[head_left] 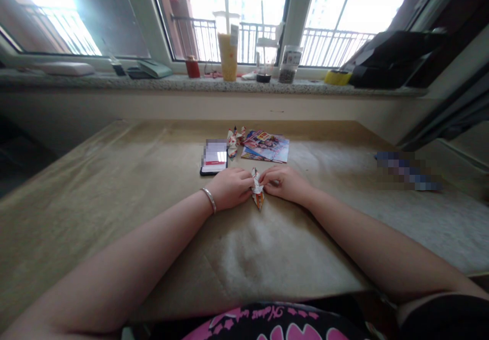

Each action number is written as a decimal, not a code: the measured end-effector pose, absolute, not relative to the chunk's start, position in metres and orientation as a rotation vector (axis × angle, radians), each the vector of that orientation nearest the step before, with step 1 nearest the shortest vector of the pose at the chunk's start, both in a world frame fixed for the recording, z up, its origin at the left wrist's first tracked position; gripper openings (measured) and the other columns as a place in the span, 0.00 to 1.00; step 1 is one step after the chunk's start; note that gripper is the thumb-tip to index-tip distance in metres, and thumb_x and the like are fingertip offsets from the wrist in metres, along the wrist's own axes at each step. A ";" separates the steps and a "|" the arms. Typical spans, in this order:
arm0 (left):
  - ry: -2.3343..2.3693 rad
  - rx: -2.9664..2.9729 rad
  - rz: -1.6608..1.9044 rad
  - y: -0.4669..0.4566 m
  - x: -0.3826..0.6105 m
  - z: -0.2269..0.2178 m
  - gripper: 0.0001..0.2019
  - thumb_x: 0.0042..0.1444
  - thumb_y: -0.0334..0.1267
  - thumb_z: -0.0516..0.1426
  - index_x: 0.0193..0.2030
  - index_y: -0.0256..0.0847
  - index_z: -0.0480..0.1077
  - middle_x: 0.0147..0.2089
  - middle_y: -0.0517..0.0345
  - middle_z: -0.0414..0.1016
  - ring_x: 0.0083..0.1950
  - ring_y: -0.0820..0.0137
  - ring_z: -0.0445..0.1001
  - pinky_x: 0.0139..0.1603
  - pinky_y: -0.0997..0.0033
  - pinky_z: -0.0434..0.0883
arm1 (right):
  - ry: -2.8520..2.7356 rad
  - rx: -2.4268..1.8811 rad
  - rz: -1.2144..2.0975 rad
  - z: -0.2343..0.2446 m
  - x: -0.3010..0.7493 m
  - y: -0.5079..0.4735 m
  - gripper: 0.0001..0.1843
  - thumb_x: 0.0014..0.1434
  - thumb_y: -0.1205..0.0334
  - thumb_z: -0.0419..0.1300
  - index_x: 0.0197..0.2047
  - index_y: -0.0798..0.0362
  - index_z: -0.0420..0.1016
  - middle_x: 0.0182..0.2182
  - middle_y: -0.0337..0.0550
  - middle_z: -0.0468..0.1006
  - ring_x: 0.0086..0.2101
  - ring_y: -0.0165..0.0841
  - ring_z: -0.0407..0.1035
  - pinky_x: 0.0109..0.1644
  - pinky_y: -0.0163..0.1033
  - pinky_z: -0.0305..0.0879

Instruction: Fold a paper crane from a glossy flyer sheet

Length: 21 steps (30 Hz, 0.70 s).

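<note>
Between my two hands is a small folded paper piece (259, 192), white with orange and dark printed patches, narrowing to a point toward me. My left hand (234, 187), with a silver bangle at its wrist, grips the paper's left side with bent fingers. On the right side, the thumb and forefinger of my right hand (286, 183) pinch it. Just beyond my left hand lies a phone (214, 157) with a lit screen. Behind the paper are several folded paper shapes (235, 140) and a stack of colourful printed sheets (269, 147).
A blurred dark blue item (407, 172) lies on the cloth-covered table (191, 258) at the right. Along the granite windowsill (153, 86) stand a tall cup of yellow drink (228, 57), a red jar (192, 67), a clear container (289, 64), yellow tape (337, 77) and a black bag (389, 59).
</note>
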<state>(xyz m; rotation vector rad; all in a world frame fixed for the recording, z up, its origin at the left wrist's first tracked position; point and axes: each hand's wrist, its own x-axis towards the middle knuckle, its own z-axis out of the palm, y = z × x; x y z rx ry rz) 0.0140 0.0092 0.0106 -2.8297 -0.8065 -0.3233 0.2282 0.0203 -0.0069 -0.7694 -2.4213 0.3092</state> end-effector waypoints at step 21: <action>-0.888 -2.680 -0.461 0.010 0.019 0.009 0.08 0.56 0.35 0.52 0.31 0.40 0.72 0.32 0.57 0.75 0.38 0.68 0.71 0.61 0.58 0.59 | -2.559 -0.901 -0.095 0.001 0.219 0.009 0.03 0.52 0.66 0.59 0.30 0.52 0.75 0.33 0.43 0.79 0.36 0.36 0.70 0.44 0.40 0.62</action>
